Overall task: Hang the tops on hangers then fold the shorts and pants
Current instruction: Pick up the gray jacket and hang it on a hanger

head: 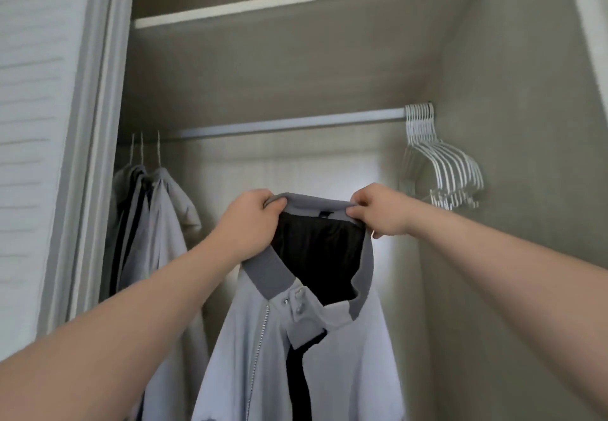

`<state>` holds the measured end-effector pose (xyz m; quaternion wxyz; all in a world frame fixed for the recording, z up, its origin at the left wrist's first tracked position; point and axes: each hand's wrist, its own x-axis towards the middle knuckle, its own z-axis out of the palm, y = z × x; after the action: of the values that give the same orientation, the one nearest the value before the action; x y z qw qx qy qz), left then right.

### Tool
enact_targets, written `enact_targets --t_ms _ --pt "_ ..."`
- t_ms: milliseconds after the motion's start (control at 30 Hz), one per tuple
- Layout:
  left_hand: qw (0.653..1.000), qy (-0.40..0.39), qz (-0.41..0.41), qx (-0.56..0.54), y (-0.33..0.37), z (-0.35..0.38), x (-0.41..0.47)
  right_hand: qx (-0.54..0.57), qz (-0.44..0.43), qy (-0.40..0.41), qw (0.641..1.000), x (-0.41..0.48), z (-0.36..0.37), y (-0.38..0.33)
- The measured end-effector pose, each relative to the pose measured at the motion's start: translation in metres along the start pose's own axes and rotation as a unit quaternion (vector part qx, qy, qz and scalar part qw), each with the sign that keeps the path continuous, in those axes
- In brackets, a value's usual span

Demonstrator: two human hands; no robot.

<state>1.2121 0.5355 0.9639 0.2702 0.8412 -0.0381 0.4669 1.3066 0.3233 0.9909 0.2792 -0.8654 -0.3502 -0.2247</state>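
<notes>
Jacket held up inside the closet, below the rod, both hands pinching its grey collar: left hand at one end, right hand at the other. No hanger visible in it. A few tops already hang at the rod's left end, spare hangers bunched at the right. Guess: hanging partly done, this one pending; shorts and pants not in view

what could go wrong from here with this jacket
The left hand and right hand both grip the jacket by its collar; freeing one to reach the white hangers on the rod could let it sag or drop.
Its front looks unzipped, so it might sit lopsided on a hanger.
</notes>
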Motion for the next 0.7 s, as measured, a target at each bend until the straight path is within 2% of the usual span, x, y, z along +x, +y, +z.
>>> enact_targets --t_ms 133,233,300,400,467,567,700 --pt "0.999 0.023 0.03 0.025 0.034 0.009 0.062 -0.154 -0.011 0.057 0.986 0.033 -0.033 -0.007" --pt "0.997 0.039 0.037 0.05 0.051 0.016 0.096 -0.217 0.006 0.159 0.963 0.056 -0.049 -0.011" --pt "0.997 0.042 0.041 0.06 0.057 0.023 0.11 -0.29 0.018 0.242 0.926 0.069 -0.06 -0.007" --pt "0.996 0.062 0.028 0.053 0.06 0.034 0.125 -0.407 0.061 0.302 0.86 0.084 -0.077 0.009" --pt "0.995 0.077 0.019 0.052 0.06 0.038 0.131 -0.431 0.112 0.299 0.844 0.092 -0.086 0.023" --pt "0.995 0.084 0.013 0.058 0.055 0.041 0.138 -0.418 0.187 0.268 0.848 0.101 -0.093 0.045" --pt "0.993 0.091 0.006 0.07 0.037 0.045 0.144 -0.428 0.208 0.251 0.843 0.105 -0.087 0.068"
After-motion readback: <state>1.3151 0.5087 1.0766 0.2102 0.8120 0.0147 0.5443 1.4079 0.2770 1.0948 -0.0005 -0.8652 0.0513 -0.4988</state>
